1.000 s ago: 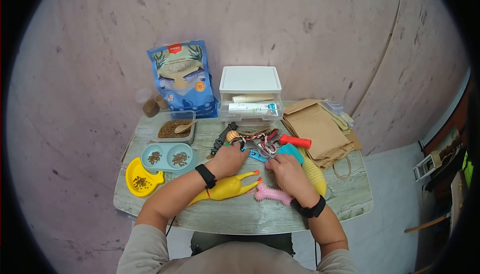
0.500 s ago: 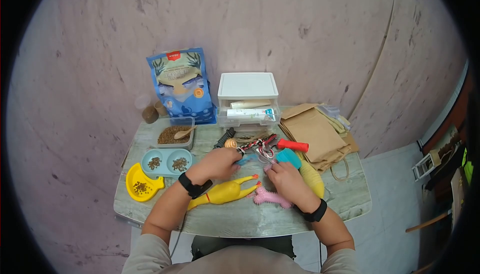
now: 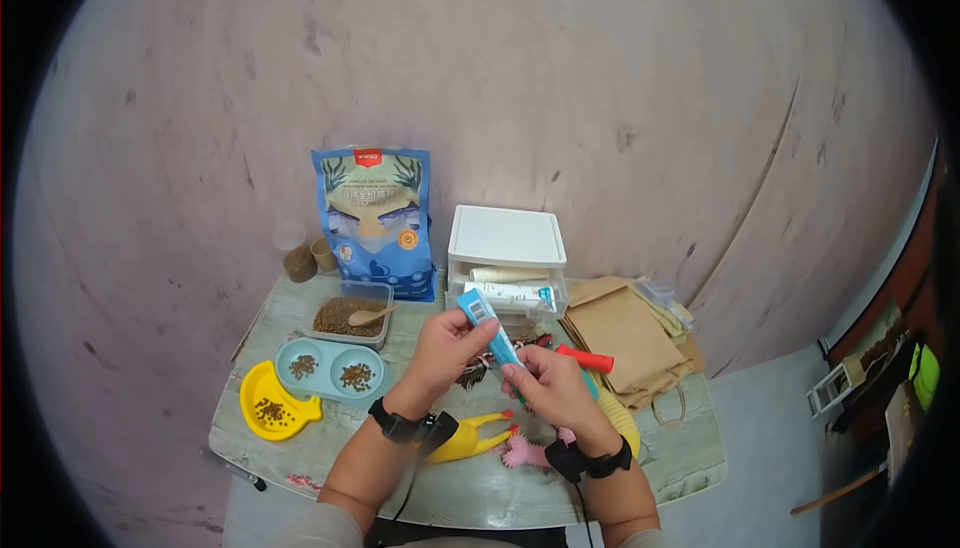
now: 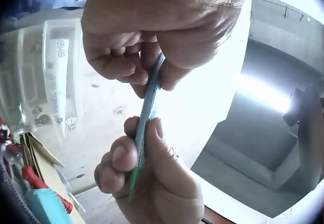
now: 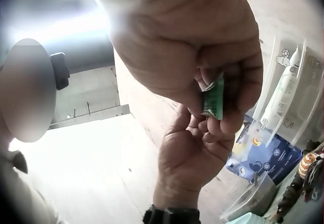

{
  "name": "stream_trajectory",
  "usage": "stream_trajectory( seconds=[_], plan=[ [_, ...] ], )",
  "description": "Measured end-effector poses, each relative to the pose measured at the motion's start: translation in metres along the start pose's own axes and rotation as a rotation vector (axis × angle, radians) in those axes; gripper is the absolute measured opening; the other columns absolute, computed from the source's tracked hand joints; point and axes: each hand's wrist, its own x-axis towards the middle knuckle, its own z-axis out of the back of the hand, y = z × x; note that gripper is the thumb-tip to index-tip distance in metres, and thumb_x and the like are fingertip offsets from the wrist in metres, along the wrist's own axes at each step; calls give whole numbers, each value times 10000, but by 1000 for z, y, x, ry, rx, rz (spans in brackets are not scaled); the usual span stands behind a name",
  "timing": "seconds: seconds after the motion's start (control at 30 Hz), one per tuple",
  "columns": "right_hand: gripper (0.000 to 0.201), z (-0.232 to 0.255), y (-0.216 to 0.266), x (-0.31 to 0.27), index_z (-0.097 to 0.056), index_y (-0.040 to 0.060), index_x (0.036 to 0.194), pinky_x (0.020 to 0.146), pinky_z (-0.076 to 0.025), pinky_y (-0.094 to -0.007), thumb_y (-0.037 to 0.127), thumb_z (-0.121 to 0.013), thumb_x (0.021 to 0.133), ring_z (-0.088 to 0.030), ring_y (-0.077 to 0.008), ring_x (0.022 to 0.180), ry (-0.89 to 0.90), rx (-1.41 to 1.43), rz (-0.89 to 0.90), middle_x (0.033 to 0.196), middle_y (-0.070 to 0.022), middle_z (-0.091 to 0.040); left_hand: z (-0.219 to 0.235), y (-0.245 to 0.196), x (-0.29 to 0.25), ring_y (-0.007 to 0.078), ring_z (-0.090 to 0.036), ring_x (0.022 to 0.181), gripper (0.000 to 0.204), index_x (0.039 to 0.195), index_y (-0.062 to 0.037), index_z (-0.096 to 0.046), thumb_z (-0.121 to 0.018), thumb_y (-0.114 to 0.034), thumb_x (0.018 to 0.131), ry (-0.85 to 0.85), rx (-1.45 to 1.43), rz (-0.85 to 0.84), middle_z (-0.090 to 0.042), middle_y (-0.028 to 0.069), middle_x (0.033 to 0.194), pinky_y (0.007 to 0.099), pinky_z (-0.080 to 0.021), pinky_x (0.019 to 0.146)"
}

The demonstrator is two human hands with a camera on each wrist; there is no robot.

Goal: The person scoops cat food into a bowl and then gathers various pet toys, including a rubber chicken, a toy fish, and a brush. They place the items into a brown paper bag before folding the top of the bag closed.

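Observation:
Both hands hold a slim, flat blue stick sachet with a barcode, raised above the table in the head view. My left hand pinches its upper part between thumb and fingers. Lower down, my right hand grips the other end, thumb on top. Seen edge-on in the left wrist view, the sachet runs between the two hands. Its green end shows between my right thumb and fingers in the right wrist view.
Below the hands lie a yellow rubber chicken and a pink spiky bone toy. Left are a blue double bowl, a yellow bowl and a kibble box. Behind stand a food bag and drawer box; paper bags lie right.
Both hands have risen from among the toys, bringing up the blue sachet, which earlier lay on the table. The head view has tilted upward.

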Motion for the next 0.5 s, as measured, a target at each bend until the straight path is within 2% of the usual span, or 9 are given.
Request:
stream_trajectory(
  seconds=[0.07, 0.13, 0.2, 0.23, 0.27, 0.33, 0.37, 0.47, 0.5],
  plan=[
    [212, 2, 2, 3, -665, -5, 955, 578, -501, -255, 204, -656, 922, -641, -96, 643, 2, -27, -46, 710, -59, -684, 9, 0, 4, 26, -515, 607, 204, 902, -23, -684, -658, -220, 947, -89, -142, -37, -614, -24, 710, 177, -400, 535],
    [203, 6, 1, 8, -678, 6, 967, 564, -494, -251, 202, -662, 916, -633, -89, 628, 24, -19, -56, 702, -60, -679, 19, -2, 9, 37, -523, 607, 213, 903, -26, -674, -626, -225, 964, -83, -160, -51, -607, -19, 705, 180, -410, 545],
    [190, 9, -2, 11, -692, 22, 989, 544, -483, -255, 195, -662, 915, -628, -91, 607, -61, -107, 108, 692, -65, -675, 26, -1, 10, 58, -538, 606, 240, 907, -31, -654, -563, -233, 1000, -47, -177, -64, -594, -10, 695, 186, -431, 565],
    [152, 11, 7, 12, -703, 40, 1004, 570, -487, -293, 118, -684, 875, -637, -162, 621, -118, -208, 115, 722, -73, -665, 29, 2, 11, 72, -552, 615, 246, 949, -13, -654, -561, -235, 1000, -34, -229, -94, -599, 4, 708, 193, -452, 578],
    [152, 11, 5, 16, -703, 40, 1004, 570, -487, -293, 118, -684, 875, -637, -162, 621, -111, -201, 106, 722, -73, -665, 29, 2, 10, 72, -552, 615, 246, 949, -13, -654, -561, -235, 1000, -41, -228, -83, -599, 4, 708, 193, -452, 578],
    [199, 11, -1, 21, -708, 49, 1003, 643, -495, -344, 38, -704, 804, -634, -249, 700, -339, -472, 495, 780, -77, -646, 21, -13, 6, 83, -571, 634, 252, 980, 4, -657, -555, -225, 1002, -124, -151, -19, -592, 9, 701, 196, -456, 562],
    [265, 12, -2, 22, -711, 61, 1005, 709, -484, -383, 5, -716, 746, -616, -296, 800, -362, -579, 566, 869, -83, -636, 19, -14, 6, 74, -570, 626, 228, 1014, 8, -655, -574, -204, 989, -116, -102, 50, -598, 8, 710, 200, -452, 534],
    [280, 11, 0, 21, -700, 64, 1032, 763, -468, -388, 39, -727, 754, -611, -288, 855, -371, -637, 617, 931, -87, -642, 25, -6, 5, 60, -557, 601, 195, 1025, 3, -652, -604, -177, 969, 28, 91, 116, -612, 6, 728, 201, -446, 515],
    [280, 12, 3, 20, -700, 64, 1032, 763, -468, -388, 39, -727, 754, -611, -288, 855, -370, -635, 609, 931, -87, -642, 24, -5, 4, 21, -540, 588, 180, 988, -36, -656, -681, -202, 922, -1, 84, 106, -620, -13, 728, 184, -424, 506]
  ],
)
